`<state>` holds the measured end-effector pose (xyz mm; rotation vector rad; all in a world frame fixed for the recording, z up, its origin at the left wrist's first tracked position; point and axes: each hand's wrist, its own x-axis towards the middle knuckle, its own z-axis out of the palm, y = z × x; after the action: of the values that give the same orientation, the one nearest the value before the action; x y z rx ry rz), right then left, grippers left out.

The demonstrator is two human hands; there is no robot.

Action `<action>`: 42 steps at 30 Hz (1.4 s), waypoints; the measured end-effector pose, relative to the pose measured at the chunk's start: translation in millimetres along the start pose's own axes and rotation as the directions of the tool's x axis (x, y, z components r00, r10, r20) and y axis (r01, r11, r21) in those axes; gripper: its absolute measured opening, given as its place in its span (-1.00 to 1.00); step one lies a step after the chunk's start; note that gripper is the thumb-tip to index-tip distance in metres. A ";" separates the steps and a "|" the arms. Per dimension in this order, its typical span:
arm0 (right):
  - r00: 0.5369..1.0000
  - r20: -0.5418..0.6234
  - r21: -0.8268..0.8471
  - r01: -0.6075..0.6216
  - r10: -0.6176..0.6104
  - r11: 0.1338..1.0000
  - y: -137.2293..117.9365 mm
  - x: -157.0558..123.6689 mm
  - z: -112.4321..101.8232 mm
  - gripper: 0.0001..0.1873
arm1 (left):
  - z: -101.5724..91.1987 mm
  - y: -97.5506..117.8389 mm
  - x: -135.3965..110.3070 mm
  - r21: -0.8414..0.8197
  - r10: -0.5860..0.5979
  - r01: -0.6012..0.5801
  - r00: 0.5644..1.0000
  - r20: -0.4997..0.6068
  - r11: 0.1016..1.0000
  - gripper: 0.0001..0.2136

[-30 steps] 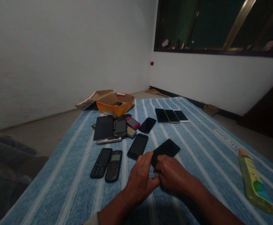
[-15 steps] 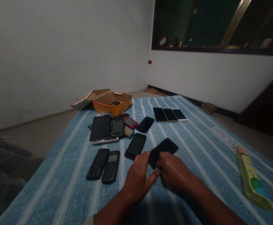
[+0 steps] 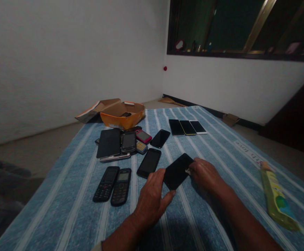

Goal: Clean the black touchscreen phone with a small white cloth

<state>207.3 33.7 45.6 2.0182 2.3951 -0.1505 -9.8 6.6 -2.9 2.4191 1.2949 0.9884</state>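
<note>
The left hand (image 3: 152, 196) grasps the near end of a dark phone (image 3: 177, 170) on the striped cloth (image 3: 214, 150). The right hand (image 3: 204, 173) pinches a white scrap (image 3: 188, 171) (mostly hidden) at the phone's right edge.

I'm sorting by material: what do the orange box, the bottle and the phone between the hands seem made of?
Orange box: probably cardboard, coloured outside; its inner faces are plain brown.
Bottle: likely smooth plastic; it looks translucent yellow-green, though liquid may give the tint.
Phone: its flat, even black face suggests a smooth glass or plastic front; its back is hidden.
</note>
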 end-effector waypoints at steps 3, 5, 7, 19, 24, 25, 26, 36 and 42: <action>0.996 -0.012 -0.026 -0.090 0.089 0.996 2.8 2.1 -0.6 -0.72 | -0.4 0.8 0.7 0.010 -0.002 0.002 1.000 0.001 1.000 -0.47; 0.999 -0.015 0.015 -0.047 0.047 0.999 -4.3 0.0 -0.3 -0.73 | -0.4 1.0 1.3 0.004 -0.006 0.006 1.000 -0.003 1.000 -0.47; 0.999 -0.012 0.067 0.041 -0.040 0.997 -14.5 -3.6 0.6 -0.73 | -0.3 1.2 1.9 0.000 -0.007 0.007 1.000 -0.013 1.000 -0.46; 0.970 -0.107 0.024 -0.215 0.216 0.976 4.1 9.1 4.3 -0.70 | 1.4 6.4 5.9 0.004 -0.132 0.132 0.991 0.026 0.991 -0.46; 0.987 -0.138 0.098 -0.063 0.076 0.993 -15.7 4.5 10.8 -0.73 | 3.7 6.1 5.4 0.018 -0.129 0.128 0.991 0.025 0.992 -0.45; 0.990 -0.140 0.117 -0.011 0.027 0.993 -19.6 3.5 11.7 -0.73 | 3.5 6.3 5.6 0.022 -0.132 0.132 0.991 0.029 0.991 -0.46; 0.990 -0.141 0.133 0.029 -0.010 0.991 -21.9 2.9 12.3 -0.73 | 3.2 6.7 5.8 0.025 -0.137 0.136 0.990 0.035 0.990 -0.46; 0.962 -0.256 0.167 -0.047 0.090 0.985 -14.7 9.2 19.2 -0.74 | 7.0 4.7 5.7 0.032 -0.136 0.135 0.990 0.035 0.990 -0.41; 0.863 -0.355 0.215 0.451 -0.361 0.866 -58.9 2.2 32.5 -0.77 | 17.1 -3.5 -0.4 0.048 -0.118 0.119 0.993 -0.017 0.992 -0.32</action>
<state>147.1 23.5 17.2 1.6859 3.1536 -0.2196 -1.0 10.2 -17.6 2.3433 1.4657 0.9538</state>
